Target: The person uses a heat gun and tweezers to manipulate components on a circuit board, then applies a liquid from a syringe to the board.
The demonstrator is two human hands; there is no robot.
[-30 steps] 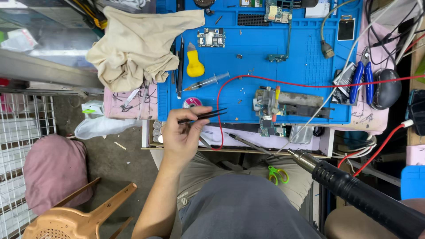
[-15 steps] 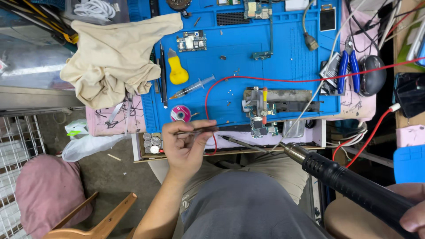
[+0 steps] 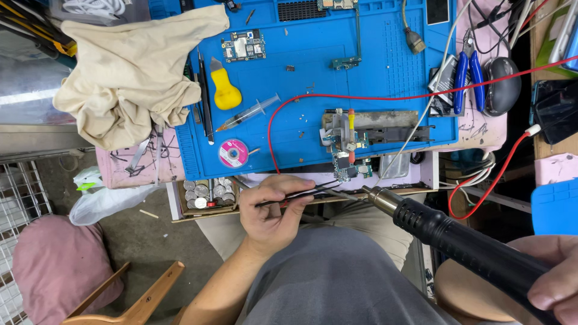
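My left hand grips thin black tweezers whose tips point right, just in front of the bench edge. My right hand at the lower right holds a black hot-air gun; its metal nozzle sits close to the tweezer tips. Just above both, a small circuit board is clamped in a metal holder on the blue work mat.
On the mat lie a yellow pry tool, a syringe, a pink solder-wick spool and another board. A beige cloth covers the left. Blue pliers, a mouse, red wire, a tray of coins.
My left hand with the tweezers has drawn back toward me off the mat. The hot-air gun nozzle has come closer to the tweezer tips, and my right hand shows more.
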